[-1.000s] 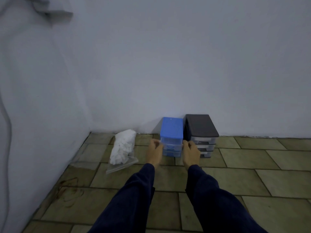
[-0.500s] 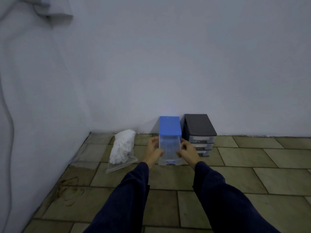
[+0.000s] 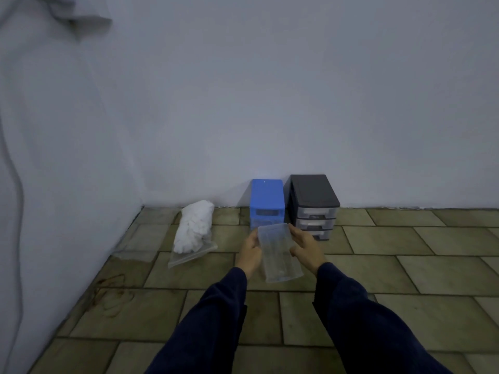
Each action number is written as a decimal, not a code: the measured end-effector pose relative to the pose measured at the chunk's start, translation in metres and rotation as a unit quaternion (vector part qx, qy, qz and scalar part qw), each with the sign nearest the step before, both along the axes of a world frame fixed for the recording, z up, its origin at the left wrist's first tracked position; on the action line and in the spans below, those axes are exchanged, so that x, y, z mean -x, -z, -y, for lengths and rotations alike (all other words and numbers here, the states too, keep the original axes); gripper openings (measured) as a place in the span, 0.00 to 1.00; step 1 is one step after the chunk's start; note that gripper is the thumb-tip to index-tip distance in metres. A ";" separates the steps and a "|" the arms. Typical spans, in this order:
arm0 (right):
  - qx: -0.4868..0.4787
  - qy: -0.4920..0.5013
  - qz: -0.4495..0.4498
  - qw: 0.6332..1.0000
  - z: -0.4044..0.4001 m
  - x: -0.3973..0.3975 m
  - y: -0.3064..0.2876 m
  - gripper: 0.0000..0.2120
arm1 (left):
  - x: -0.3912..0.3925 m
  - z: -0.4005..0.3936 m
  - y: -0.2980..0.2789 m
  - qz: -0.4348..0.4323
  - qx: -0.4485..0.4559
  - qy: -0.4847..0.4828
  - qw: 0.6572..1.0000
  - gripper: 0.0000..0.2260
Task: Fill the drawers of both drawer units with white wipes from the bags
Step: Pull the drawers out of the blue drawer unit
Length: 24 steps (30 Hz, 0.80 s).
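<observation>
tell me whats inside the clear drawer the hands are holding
Nothing visible: the clear drawer, held between the left hand and right hand, looks empty, with floor tiles showing through. The white wipes lie in their bag.
</observation>
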State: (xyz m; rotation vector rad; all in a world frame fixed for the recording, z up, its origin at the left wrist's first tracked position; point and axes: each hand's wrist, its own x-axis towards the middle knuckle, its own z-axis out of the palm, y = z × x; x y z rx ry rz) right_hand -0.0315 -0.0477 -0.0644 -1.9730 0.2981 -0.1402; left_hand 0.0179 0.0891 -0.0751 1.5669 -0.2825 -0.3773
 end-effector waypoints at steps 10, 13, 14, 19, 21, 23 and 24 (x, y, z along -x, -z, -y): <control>0.054 0.118 -0.066 0.989 0.041 0.026 0.009 0.14 | 0.027 0.058 0.019 -0.047 -0.026 0.081 0.995 0.12; 0.068 0.148 -0.094 0.982 0.053 0.033 0.010 0.13 | 0.036 0.076 0.022 -0.042 -0.053 0.103 0.992 0.15; 0.076 0.154 -0.102 0.980 0.055 0.034 0.011 0.13 | 0.038 0.080 0.025 -0.040 -0.062 0.109 0.991 0.16; 0.088 0.165 -0.136 0.973 0.063 0.037 0.014 0.11 | 0.039 0.090 0.035 -0.057 -0.100 0.111 0.987 0.19; 0.112 0.173 -0.138 0.969 0.063 0.036 0.011 0.11 | 0.034 0.087 0.034 -0.035 -0.131 0.099 0.986 0.20; 0.141 0.186 -0.123 0.965 0.059 0.036 0.007 0.13 | 0.028 0.079 0.032 -0.027 -0.154 0.055 0.986 0.23; 0.146 0.189 -0.107 0.965 0.056 0.033 0.005 0.14 | 0.022 0.073 0.030 -0.025 -0.164 0.012 0.986 0.23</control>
